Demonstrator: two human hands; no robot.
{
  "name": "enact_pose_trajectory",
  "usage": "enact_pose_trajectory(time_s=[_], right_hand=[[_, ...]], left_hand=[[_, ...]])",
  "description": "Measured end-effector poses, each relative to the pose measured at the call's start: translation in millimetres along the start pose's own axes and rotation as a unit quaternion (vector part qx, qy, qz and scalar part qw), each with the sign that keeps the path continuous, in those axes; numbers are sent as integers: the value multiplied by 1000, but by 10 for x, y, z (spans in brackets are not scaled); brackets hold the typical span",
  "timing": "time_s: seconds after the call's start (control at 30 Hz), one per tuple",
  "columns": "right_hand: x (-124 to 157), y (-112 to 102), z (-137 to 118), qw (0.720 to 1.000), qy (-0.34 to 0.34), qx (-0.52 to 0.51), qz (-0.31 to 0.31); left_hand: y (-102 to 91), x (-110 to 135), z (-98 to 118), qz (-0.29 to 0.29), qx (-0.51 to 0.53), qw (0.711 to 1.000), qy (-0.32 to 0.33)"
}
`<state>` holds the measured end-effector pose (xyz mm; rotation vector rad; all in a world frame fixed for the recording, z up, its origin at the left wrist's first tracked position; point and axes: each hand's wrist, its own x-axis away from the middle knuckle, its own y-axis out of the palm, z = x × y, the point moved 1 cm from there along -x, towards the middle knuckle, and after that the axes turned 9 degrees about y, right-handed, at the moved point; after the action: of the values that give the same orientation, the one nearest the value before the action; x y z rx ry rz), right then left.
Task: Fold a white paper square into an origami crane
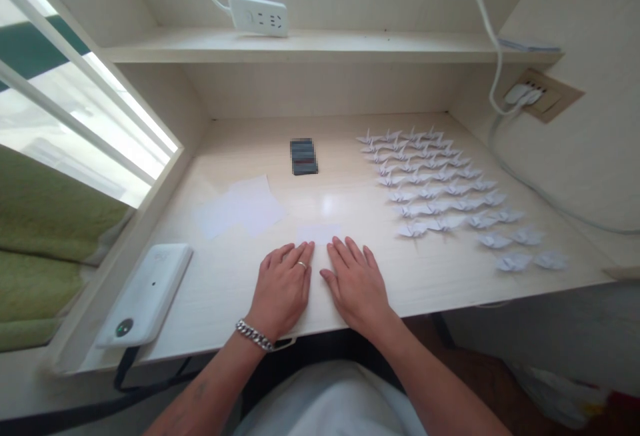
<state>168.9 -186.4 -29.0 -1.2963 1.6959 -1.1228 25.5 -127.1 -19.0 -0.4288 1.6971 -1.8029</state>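
Observation:
A white sheet of paper lies flat on the desk in front of me, folded or cut to a narrow strip as far as I can see. My left hand rests palm down with its fingertips on the strip's left near edge. On the right near edge lie the fingertips of my right hand, also palm down, its thumb held away from the fingers. Both hands have their fingers stretched out. Further left is a loose spread of white paper sheets. Several rows of folded paper cranes stand on the right.
A dark phone-like object, blurred out, lies at the back. A white power bank with a black strap sits at the left edge. A power strip rests on the shelf. Cables hang by the wall socket at right.

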Motion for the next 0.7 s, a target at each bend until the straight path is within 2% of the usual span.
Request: enact_pose_trajectory(time_s=[0.17,0.3,0.4,0.5,0.6,0.7], right_hand=[[10,-65,256,999,37,13,32],[-50,-112,376,999,-4,12,46],[-146,-131,372,997,-33,-9,69],[-274,-128,312,994,-64,-39,83],[-395,-120,264,993,-84,-50,73],[-475,-129,276,992,-88,-58,72]], left_hand=[[-117,-216,-12,-26,-40,999,23],[-184,-446,-97,-57,-53,992,95],[-236,-622,-102,-129,-74,974,173],[-284,-743,-32,-172,-119,950,232],[-296,-769,23,-181,-133,943,245],[-292,-730,-14,-173,-139,946,238]])
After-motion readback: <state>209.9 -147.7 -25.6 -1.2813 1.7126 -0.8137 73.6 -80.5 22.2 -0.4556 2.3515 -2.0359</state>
